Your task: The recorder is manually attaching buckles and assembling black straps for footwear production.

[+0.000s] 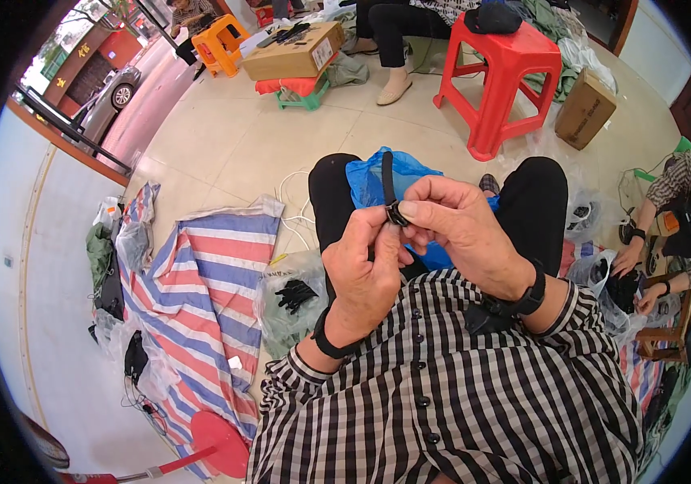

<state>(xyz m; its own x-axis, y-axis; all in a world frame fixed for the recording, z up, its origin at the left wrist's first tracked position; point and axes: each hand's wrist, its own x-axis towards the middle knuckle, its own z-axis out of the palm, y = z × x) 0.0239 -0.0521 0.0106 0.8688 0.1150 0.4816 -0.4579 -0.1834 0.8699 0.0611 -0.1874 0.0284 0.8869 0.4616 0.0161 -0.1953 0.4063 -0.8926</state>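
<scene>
Blk strap [387,173] w/ small dark buckle [396,214]: held up over blue bag [366,184], free end upright, unsupported. Risk (est.): buckle could slip & drop into bag folds, since only fingertips seem to hold it; strap might twist if 2 hands pull unevenly. L hand [364,262], lower L of bag: thumb + index pinching buckle's L side, wrist angled up. R hand [462,234], lower R of bag: thumb pressed at buckle, fingers curled; exact contact hidden.
</scene>
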